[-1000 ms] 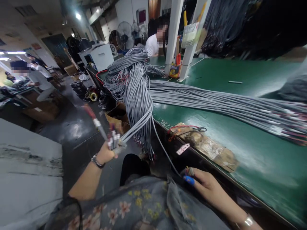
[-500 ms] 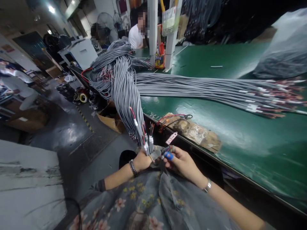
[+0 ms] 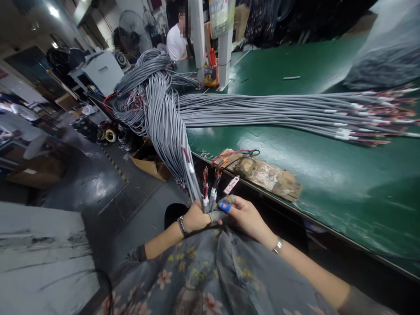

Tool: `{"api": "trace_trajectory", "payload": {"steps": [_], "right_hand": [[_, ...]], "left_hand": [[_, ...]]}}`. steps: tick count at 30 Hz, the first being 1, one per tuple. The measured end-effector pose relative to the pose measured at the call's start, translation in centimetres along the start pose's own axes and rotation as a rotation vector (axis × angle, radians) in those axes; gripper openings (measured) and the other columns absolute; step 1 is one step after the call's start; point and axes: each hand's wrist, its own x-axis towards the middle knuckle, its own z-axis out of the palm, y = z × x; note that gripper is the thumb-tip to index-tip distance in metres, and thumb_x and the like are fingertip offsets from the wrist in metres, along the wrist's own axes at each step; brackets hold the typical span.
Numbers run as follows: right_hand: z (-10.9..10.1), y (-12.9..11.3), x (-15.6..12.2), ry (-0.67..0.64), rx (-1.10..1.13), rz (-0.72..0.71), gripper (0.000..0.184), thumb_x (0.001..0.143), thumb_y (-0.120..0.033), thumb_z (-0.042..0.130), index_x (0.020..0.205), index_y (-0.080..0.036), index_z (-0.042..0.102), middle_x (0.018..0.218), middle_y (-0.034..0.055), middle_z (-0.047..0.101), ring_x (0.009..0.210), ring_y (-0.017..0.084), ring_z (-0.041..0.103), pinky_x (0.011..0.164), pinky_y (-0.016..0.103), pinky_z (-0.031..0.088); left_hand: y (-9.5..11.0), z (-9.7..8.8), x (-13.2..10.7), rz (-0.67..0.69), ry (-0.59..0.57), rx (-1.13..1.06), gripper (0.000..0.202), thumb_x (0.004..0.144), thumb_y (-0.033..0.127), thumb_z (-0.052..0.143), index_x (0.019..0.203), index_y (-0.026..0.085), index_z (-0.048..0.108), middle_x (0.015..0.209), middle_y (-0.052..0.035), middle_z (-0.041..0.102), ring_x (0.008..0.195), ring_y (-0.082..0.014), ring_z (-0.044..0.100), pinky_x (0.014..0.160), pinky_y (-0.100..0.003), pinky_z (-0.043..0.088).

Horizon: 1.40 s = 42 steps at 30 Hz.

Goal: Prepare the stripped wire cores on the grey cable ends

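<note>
My left hand [image 3: 196, 217] is closed around several grey cables [image 3: 193, 183] just in front of my body. Their stripped ends stand up above the fist, showing white wraps and coloured inner wires [image 3: 205, 179]. A grey cover is on my left thumb, which points right. My right hand [image 3: 246, 218] meets it there, thumb and forefinger pinched together beside the cables. Blue tape [image 3: 224, 207] wraps a right digit, and a grey cover sits on another. Whatever lies in this pinch is hidden by the fingers.
A thick bundle of grey cables [image 3: 164, 105] hangs over the edge of the green table [image 3: 328, 175]. More cables [image 3: 262, 109] lie along it, bare ends at right. A taped cardboard piece [image 3: 265, 177] sits near the edge. A cardboard box [image 3: 149, 162] stands below; a person [image 3: 176, 41] sits behind.
The coloured wire ends between my right fingers no longer show. The upright cable ends in my left hand stand farther right. My right hand has shifted slightly left, and the whole view has moved a little.
</note>
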Motion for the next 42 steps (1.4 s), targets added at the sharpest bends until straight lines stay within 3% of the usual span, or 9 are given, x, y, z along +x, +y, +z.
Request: {"api": "trace_trajectory", "payload": {"steps": [8,17,23,30,34,42], "right_hand": [[0.1,-0.7,0.4,0.036,-0.042,-0.069,0.038,0.055,-0.053,0.077,0.064,-0.020,0.060,0.053,-0.0007,0.062,0.050,0.015,0.058,0.053,0.029,0.047],[-0.4,0.1,1.1,0.095,-0.154,-0.064,0.043,0.047,-0.055,0.079,0.057,-0.019,0.057,0.051,-0.0023,0.058,0.049,0.013,0.052,0.051,0.027,0.044],[-0.5,0.1,1.1,0.066,-0.114,-0.016,0.045,0.055,-0.060,0.073,0.061,-0.019,0.055,0.045,-0.0036,0.053,0.044,0.012,0.049,0.045,0.026,0.039],[0.1,-0.7,0.5,0.067,-0.063,-0.049,0.047,0.051,-0.062,0.075,0.060,-0.019,0.056,0.054,-0.0001,0.061,0.053,0.014,0.054,0.055,0.028,0.045],[0.2,-0.7,0.3,0.054,-0.037,-0.057,0.044,0.053,-0.059,0.076,0.061,-0.020,0.058,0.058,0.0011,0.064,0.056,0.015,0.058,0.059,0.029,0.049],[0.3,-0.6,0.0,0.010,-0.012,-0.085,0.042,0.056,-0.057,0.075,0.064,-0.020,0.058,0.061,0.0016,0.065,0.061,0.017,0.061,0.063,0.030,0.050]], "left_hand": [[-0.1,0.4,0.2,-0.016,0.188,-0.044,0.034,0.066,0.044,0.071,0.055,0.013,0.062,0.053,-0.0011,0.058,0.049,-0.0101,0.048,0.052,-0.023,0.043],[-1.4,0.0,0.4,-0.038,0.032,0.122,0.023,0.067,0.036,0.070,0.066,0.013,0.064,0.061,0.0020,0.057,0.058,-0.0102,0.047,0.057,-0.022,0.041],[-0.2,0.5,0.1,-0.077,0.159,-0.126,0.039,0.066,0.049,0.069,0.053,0.013,0.061,0.051,-0.0023,0.058,0.048,-0.0109,0.052,0.052,-0.024,0.043],[-0.5,0.7,0.1,-0.090,0.329,-0.342,0.043,0.064,0.054,0.070,0.052,0.014,0.060,0.045,-0.0018,0.056,0.041,-0.0116,0.053,0.047,-0.025,0.045],[-1.5,0.9,0.4,-0.089,0.360,-0.361,0.042,0.066,0.053,0.068,0.052,0.014,0.060,0.045,-0.0018,0.056,0.040,-0.0107,0.052,0.043,-0.022,0.043],[-1.5,1.2,0.7,-0.153,0.399,-0.426,0.042,0.061,0.054,0.071,0.064,0.013,0.062,0.049,-0.0022,0.060,0.041,-0.0119,0.055,0.044,-0.023,0.045]]}}
